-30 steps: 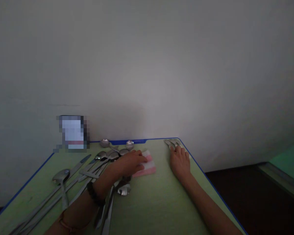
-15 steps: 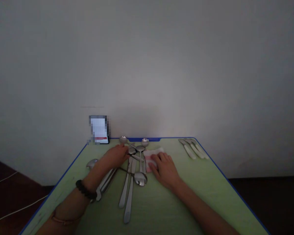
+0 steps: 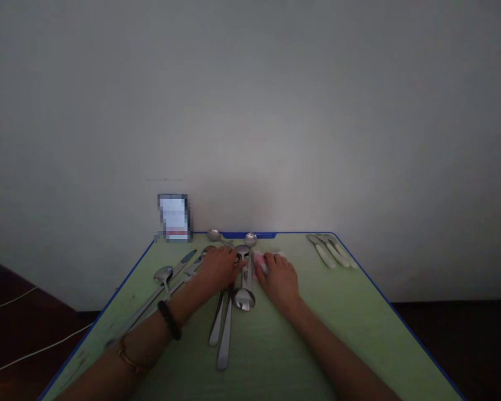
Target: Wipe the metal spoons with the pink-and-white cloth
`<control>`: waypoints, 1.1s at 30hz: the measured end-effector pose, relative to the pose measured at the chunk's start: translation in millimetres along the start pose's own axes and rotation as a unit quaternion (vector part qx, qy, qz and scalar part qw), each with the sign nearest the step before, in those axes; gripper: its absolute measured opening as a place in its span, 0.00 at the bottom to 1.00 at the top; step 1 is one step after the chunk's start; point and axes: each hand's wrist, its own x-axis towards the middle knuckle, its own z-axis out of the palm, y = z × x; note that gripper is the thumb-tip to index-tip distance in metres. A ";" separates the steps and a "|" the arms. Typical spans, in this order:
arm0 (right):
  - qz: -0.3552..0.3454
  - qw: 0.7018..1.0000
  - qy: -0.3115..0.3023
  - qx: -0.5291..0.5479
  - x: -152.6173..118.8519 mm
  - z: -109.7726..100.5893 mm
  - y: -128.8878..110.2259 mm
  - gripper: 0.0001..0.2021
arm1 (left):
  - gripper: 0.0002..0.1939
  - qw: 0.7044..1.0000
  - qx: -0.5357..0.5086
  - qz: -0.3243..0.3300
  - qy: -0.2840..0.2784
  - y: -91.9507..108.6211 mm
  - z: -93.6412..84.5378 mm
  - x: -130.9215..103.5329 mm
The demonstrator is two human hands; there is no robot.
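My left hand [image 3: 222,268], with a dark beaded bracelet at its wrist, is over the middle of a spread of metal cutlery. Its fingers are curled down with the thumb towards the right; what they grip is hidden. Below it poke out the handles of two table knives [image 3: 224,340]. Just right of it lie a large spoon [image 3: 245,299] and other spoons, one a round-bowled spoon [image 3: 251,239] at the back. My right hand [image 3: 279,281] is closed on a pink and white cloth [image 3: 259,262], mostly covered by its fingers, beside the cutlery.
Several white-handled forks [image 3: 328,252] lie at the back right of the green table [image 3: 317,334]. A blurred-out phone-like screen [image 3: 175,217] stands at the back left. Left of my left arm are a spoon [image 3: 163,274] and a knife [image 3: 187,257]. A wall [image 3: 250,111] rises behind.
My left hand has moved right, closer to the cloth, uncovering cutlery on the left. Less of the cloth shows, and it looks bunched under my right hand. The view has shifted slightly.
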 end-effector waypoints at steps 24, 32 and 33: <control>-0.006 1.000 0.011 0.004 -9.1 -1.7 12.1 0.24 | 0.10 0.984 0.010 0.154 -0.087 -22.8 1.3 -24.5; 0.002 0.995 -0.007 0.096 2.4 -0.9 13.4 0.09 | 0.10 0.960 -0.226 0.162 0.007 -36.5 1.2 -17.3; 0.010 0.991 -0.001 0.132 4.2 -0.4 15.2 0.08 | 0.09 0.949 -0.274 0.154 0.031 -33.5 5.0 -16.7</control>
